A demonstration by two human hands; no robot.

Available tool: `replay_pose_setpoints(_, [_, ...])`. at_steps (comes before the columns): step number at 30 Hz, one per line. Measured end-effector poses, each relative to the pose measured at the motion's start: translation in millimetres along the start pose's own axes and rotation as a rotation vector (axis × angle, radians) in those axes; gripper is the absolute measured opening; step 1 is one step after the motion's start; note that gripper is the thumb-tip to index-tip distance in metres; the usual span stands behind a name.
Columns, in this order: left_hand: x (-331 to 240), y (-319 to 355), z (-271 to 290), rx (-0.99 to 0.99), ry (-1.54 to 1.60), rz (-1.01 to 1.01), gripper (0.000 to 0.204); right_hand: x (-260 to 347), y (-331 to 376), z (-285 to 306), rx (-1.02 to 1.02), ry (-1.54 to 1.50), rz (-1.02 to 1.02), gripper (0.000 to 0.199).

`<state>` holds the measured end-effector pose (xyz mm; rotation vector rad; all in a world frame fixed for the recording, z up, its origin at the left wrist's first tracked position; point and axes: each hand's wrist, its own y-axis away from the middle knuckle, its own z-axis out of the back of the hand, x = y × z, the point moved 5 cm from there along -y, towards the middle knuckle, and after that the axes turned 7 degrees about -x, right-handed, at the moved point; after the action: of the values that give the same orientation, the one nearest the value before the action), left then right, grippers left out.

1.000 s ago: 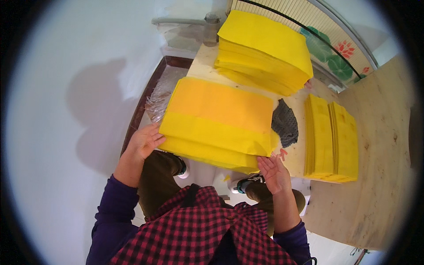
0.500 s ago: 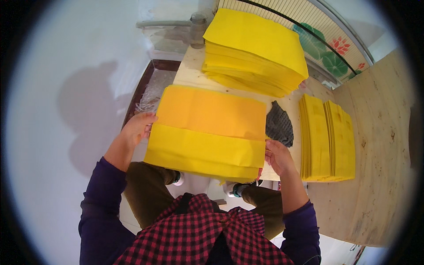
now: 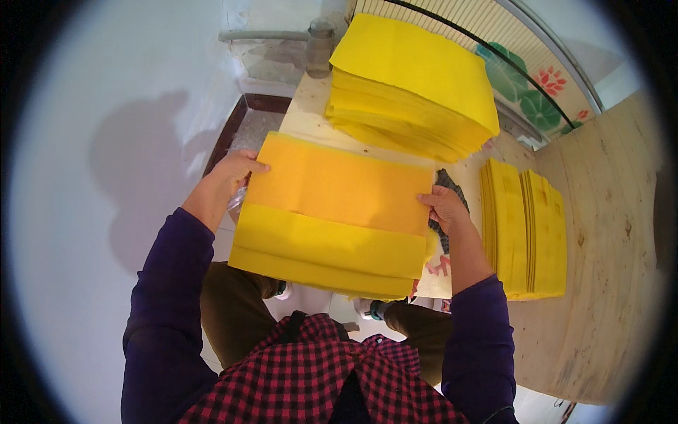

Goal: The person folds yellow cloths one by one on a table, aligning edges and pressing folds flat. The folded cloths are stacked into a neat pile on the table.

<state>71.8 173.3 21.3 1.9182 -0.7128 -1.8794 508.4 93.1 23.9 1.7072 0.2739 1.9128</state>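
Observation:
In front of me lies a stack of yellow sheets (image 3: 328,244), its near edge reaching past the table towards my knees. An orange sheet (image 3: 339,184) covers the far part of its top, and a yellow band runs along the near part. My left hand (image 3: 240,172) grips the left edge near the far corner, thumb on top and fingers hidden. My right hand (image 3: 445,206) pinches the right edge of the orange part, thumb on top. Just behind the right hand, a dark grey textured cloth (image 3: 443,178) is partly covered.
A tall pile of yellow sheets (image 3: 417,53) stands at the back of the wooden table (image 3: 305,113). Folded yellow bundles (image 3: 505,233) stand side by side at the right, near a wooden panel (image 3: 607,233). A clear jar (image 3: 320,49) sits at the far left corner.
Both hands have slid farther along the stack's sides, away from me. Both thumbs now lie on the orange sheet, and my right hand covers more of the grey cloth.

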Motion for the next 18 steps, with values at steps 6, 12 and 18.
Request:
replay_pose_setpoints(6, [-5, 15, 6, -0.032, 0.002, -0.132, 0.017, 15, 6, -8, -0.036, 0.037, 0.103, 0.020])
replay_pose_setpoints(12, [-2, 31, 24, -0.120, -0.183, -0.549, 0.019, 17, 30, -7, -0.130, 0.187, 0.293, 0.015])
replay_pose_setpoints(18, [21, 42, 33, -0.165, -0.389, -1.094, 0.022, -13, 48, -14, -0.137, 0.059, 0.721, 0.017])
